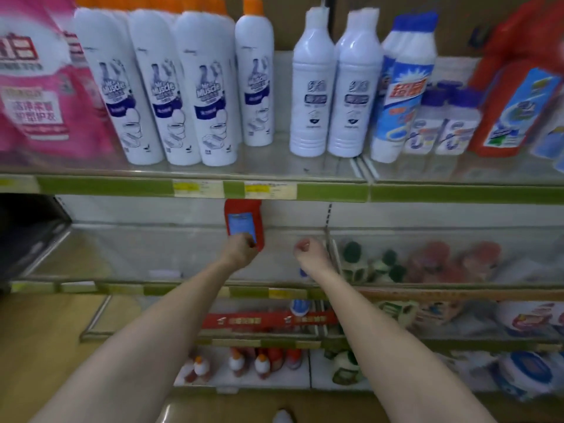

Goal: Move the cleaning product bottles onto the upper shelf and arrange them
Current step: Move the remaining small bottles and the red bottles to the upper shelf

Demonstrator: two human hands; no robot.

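A red bottle with a blue label [244,221] stands on the middle shelf, just under the upper shelf's green edge [332,192]. My left hand [241,250] grips its lower part. My right hand [306,248] is curled into a fist beside it and holds nothing that I can see. On the upper shelf stand white bottles with orange caps [158,87], two plain white bottles [332,96], a blue-and-white bottle [403,90] and red bottles [515,102]. The view is blurred.
A pink detergent pack [39,87] fills the upper shelf's left end. A wire divider [328,236] splits the middle shelf; green-capped items [372,264] and pinkish packs [451,261] lie right of it. Lower shelves hold small red bottles [262,361] and tubs.
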